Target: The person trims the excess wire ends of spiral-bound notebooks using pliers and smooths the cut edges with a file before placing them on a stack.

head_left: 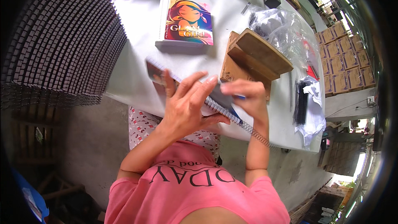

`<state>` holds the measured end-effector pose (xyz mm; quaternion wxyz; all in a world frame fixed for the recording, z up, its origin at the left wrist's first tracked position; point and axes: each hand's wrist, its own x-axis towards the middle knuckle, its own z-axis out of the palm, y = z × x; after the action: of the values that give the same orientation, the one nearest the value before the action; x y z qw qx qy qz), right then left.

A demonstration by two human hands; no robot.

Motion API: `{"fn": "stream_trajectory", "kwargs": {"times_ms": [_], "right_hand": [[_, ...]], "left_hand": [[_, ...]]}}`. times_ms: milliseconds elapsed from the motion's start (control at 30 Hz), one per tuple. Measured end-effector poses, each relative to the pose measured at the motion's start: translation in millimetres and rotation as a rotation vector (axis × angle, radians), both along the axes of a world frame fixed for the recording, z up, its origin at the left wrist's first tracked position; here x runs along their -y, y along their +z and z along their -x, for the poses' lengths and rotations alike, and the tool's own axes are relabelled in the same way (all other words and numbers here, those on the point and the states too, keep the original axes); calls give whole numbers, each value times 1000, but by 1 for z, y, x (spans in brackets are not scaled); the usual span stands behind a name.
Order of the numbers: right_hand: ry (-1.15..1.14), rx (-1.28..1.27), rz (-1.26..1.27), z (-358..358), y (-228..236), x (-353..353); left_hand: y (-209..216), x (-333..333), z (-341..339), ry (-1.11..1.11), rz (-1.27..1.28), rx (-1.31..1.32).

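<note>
A spiral notebook [159, 71] is tilted over the table's near edge, with a wire coil [222, 108] threaded along its side. The loose end of that coil runs out past the notebook's corner, toward my right forearm. My left hand [184, 101] is closed around the notebook, its fingers spread over the top and the thumb along the coil. By the notebook's right end, my right hand [248, 95] has its fingers curled and slightly blurred. A small blue bit shows at those fingers; I cannot make out what it is.
A pile of colourful notebooks [188, 23] lies ahead, beside a wooden stand [253, 56]. Tall stacks of coil-bound books [62, 41] rise at left. Clear plastic bags [282, 27] and black coils [300, 105] occupy the table's right side. Cardboard boxes [344, 58] are stacked beyond.
</note>
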<state>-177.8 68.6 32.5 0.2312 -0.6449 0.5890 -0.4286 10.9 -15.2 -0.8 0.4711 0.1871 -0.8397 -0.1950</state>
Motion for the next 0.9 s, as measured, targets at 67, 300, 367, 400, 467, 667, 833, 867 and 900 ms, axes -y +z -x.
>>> {"fn": "stream_trajectory", "kwargs": {"times_ms": [67,300,367,400,467,667,833,867,900], "right_hand": [[-189,381,129,10,-23,-5],[-188,251,227,0,-22,20],[328,674,383,6,-25,19],[390,547,402,-11,-7,23],[-92,87,43,-2,-2,27],[75,39,19,-9,11,39],[335,318,209,-19,19,40],[169,162,63,-20,17,46],[-13,148,29,-15,12,48]], "left_hand": [[9,12,-6,131,19,70],[10,46,-12,106,35,-2],[12,44,-4,71,38,-38],[10,44,-7,74,23,-33],[13,44,-10,60,5,-43],[8,50,-11,26,-16,-49],[-4,51,-10,9,-275,-129],[-5,51,-12,3,-348,-123],[0,49,-12,-17,-398,-157]]}}
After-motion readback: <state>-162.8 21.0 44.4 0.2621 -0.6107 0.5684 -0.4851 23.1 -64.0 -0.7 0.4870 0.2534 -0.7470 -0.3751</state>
